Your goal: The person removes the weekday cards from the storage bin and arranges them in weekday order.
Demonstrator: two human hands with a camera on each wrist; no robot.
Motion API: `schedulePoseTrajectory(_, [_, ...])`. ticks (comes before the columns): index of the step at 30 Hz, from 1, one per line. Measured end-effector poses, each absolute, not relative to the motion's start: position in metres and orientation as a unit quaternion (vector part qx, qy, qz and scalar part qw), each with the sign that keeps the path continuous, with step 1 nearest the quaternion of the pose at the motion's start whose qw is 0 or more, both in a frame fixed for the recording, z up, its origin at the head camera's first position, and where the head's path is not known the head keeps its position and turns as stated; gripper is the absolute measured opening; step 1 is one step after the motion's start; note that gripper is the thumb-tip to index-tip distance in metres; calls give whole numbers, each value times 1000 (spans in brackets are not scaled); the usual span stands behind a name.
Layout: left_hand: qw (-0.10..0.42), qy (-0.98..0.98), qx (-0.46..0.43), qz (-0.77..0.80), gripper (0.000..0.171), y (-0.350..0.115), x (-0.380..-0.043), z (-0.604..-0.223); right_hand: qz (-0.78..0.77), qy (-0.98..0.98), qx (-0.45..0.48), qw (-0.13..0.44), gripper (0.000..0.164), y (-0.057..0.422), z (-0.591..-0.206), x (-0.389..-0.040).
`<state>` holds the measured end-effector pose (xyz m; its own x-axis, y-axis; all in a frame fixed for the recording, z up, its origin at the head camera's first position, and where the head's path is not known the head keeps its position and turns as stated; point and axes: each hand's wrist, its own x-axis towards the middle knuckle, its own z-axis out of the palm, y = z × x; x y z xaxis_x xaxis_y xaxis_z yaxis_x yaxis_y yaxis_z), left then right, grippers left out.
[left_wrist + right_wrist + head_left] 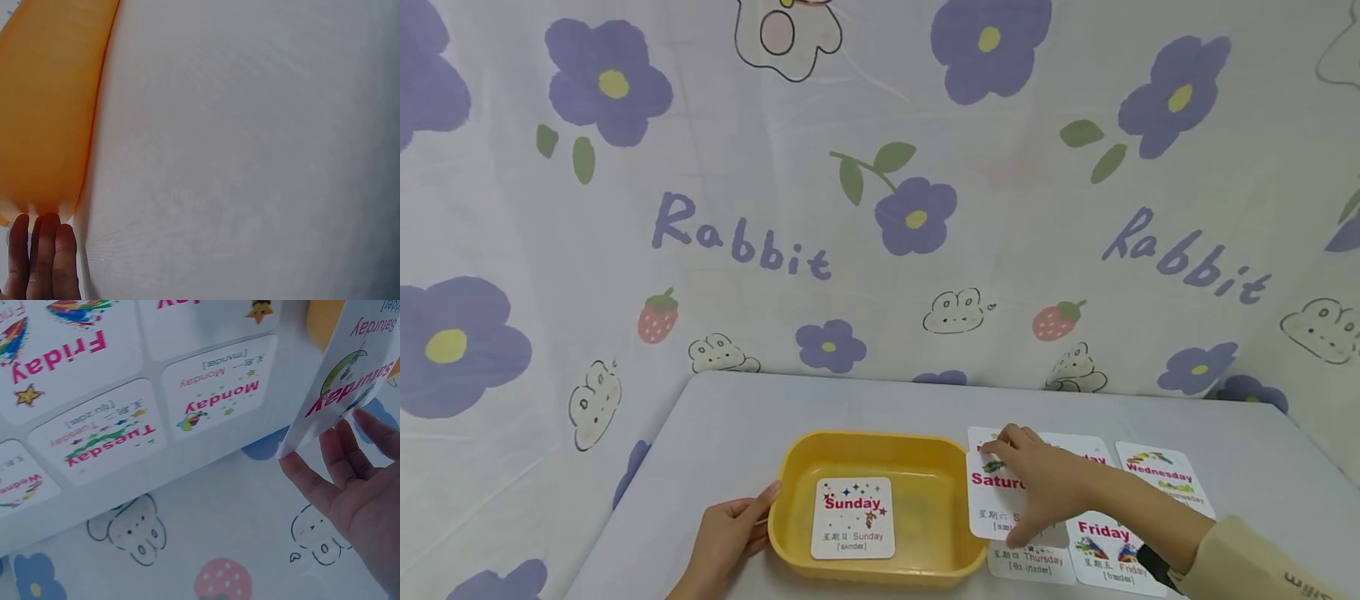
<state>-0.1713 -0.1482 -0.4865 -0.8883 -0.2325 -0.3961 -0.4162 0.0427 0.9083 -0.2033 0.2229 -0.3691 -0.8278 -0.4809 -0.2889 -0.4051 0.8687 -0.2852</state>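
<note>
A white card printed "Saturday" (988, 500) is held by my right hand (1047, 483), its fingers and thumb at the card's edges. In the right wrist view the Saturday card (350, 381) stands tilted above the table, close to the yellow basin's right end. The yellow basin (925, 575) has a card printed "Sunday" (853, 542) lying flat inside, towards the left. My left hand (730, 529) is at the basin's left end, thumb at the rim. In the left wrist view its straight fingers (40, 269) touch the basin's outer wall.
Right of the basin, day cards lie face up in rows: Monday (219, 387), Tuesday (100, 437), Wednesday (1157, 475), Thursday (1033, 567) and Friday (1108, 542). My right arm partly covers them. A patterned cloth (865, 292) hangs behind the pale table (722, 417).
</note>
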Motion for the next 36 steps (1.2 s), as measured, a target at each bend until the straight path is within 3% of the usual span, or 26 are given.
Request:
schedulePoseTrajectory(8, [71,721,-227,651,77,-147,-172,-488,-119,948,-223,194,99,260,-373,-193])
schedulePoseTrajectory(21, [76,720,-232,650,83,-146,-171,-487,-95,958,-237,131,98,315,-383,-177])
schedulePoseTrajectory(36, [79,731,-225,639,89,-147,-170,-486,-129,969,-163,134,102,379,-400,-160])
